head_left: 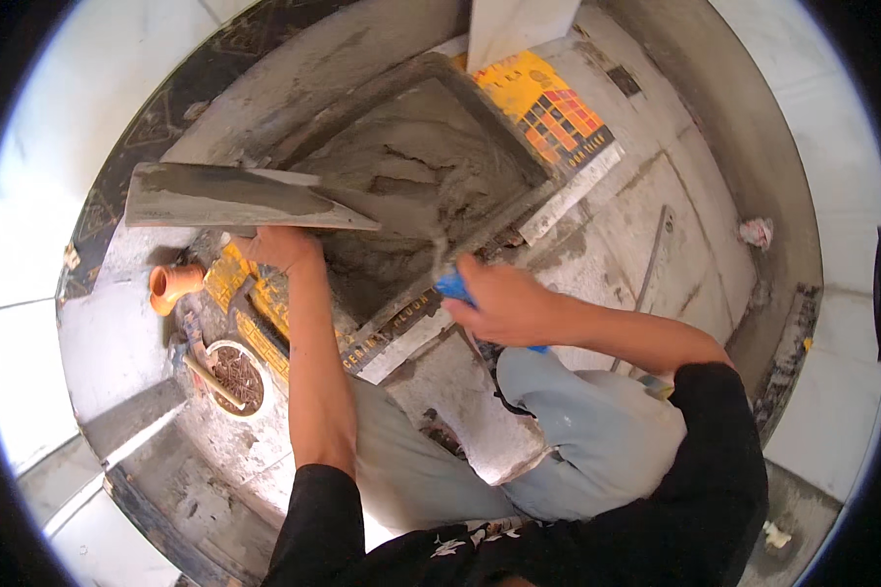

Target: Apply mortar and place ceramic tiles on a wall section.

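Note:
My left hand [279, 247] grips the lower edge of a tile [142, 203], tilted so that it shows narrow. Grey mortar is spread over its upper face. In my right hand [514, 301], closed round the blue handle [451, 286], is a trowel whose blade is mostly hidden in or against the wet mortar [401, 166]. That mortar lies in a square, grey-caked tray [504, 132] in front of me. The tile's right end overhangs the tray's left side.
Flattened yellow cardboard [529, 83] lies under the tray. Left of me are an orange pot [171, 288], a dark-headed tool [242, 301] and a white bucket [263, 396] of thin brown pieces. A white tile [509, 29] stands behind; a metal rod [653, 256] lies right.

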A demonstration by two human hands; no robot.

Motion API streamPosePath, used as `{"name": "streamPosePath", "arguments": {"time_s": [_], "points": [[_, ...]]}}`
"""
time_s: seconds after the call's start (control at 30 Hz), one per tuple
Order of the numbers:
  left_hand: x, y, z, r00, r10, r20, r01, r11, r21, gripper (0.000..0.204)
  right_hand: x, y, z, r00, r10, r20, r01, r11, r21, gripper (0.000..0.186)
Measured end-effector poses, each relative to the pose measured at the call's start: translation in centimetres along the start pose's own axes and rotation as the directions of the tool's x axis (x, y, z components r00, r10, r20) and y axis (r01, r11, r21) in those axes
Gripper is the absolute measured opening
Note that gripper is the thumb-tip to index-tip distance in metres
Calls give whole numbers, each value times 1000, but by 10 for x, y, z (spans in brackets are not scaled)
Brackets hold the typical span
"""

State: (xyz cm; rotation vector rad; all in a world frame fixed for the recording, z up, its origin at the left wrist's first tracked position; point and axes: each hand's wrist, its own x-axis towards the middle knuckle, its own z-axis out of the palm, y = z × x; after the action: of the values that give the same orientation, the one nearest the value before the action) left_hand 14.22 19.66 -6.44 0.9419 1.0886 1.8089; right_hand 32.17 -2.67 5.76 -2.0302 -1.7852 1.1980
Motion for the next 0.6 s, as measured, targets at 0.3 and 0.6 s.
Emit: {"name": "streamPosePath", "arguments": {"time_s": [0.3,0.6], "points": [[-5,-36,-17,945,-221,241,288,912,-292,40,52,32,16,986,151,-70,-141,982,129,39],[-6,-9,-18,916,218,337,-334,880,338,35,78,55,17,985,136,-107,-137,991,-2,46]]}}
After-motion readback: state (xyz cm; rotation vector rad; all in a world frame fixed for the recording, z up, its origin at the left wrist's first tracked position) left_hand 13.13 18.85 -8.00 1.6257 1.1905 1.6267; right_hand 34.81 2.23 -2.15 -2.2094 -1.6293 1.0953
